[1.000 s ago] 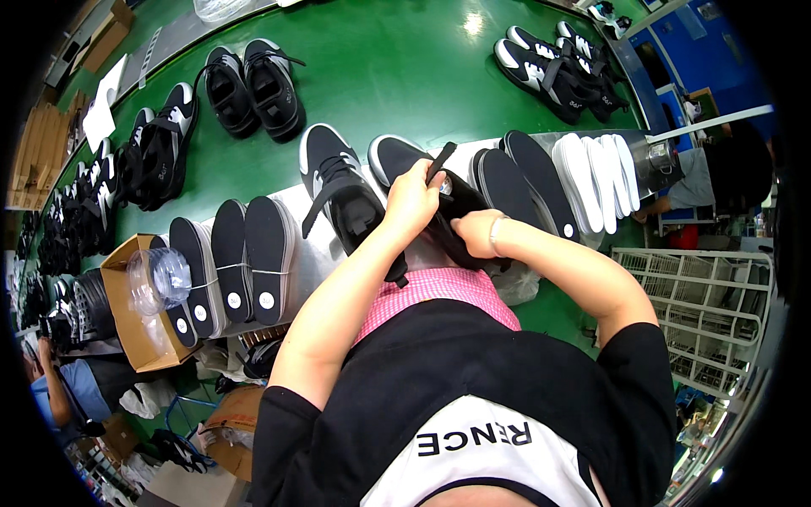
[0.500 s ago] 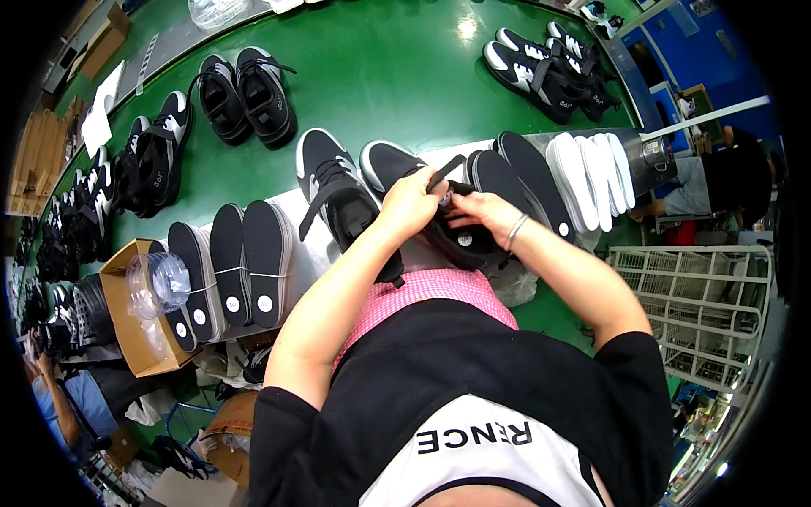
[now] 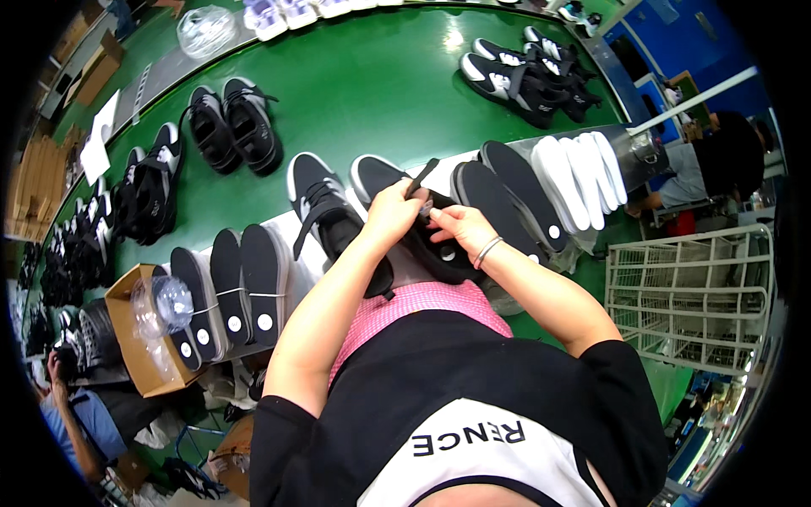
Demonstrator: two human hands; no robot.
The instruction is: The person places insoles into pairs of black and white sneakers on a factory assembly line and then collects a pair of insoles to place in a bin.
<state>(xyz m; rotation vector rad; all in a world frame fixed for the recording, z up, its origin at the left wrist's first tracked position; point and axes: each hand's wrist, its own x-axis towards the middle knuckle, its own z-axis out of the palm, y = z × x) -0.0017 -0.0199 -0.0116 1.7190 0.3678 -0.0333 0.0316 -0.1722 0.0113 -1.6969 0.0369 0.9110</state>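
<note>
Shoe [image 3: 439, 245], black with a white sole edge, sits between both hands at the near edge of the green surface [image 3: 372, 93]. The left hand [image 3: 393, 211] is closed around a thin black strip [image 3: 420, 179] that sticks up past its fingers. The right hand [image 3: 456, 224], wearing a bracelet, curls its fingers onto the shoe's opening; how firmly it grips is unclear. Just left of the left hand lies a matching laced shoe [image 3: 325, 211]. Right of the right hand, dark insoles [image 3: 507, 198] and white insoles [image 3: 579, 169] fan out. Further left stand more black insoles [image 3: 232, 287] beside a cardboard box [image 3: 135, 338]. Judging by this, the shoe in hand looks unfinished, with many insoles left.
</note>
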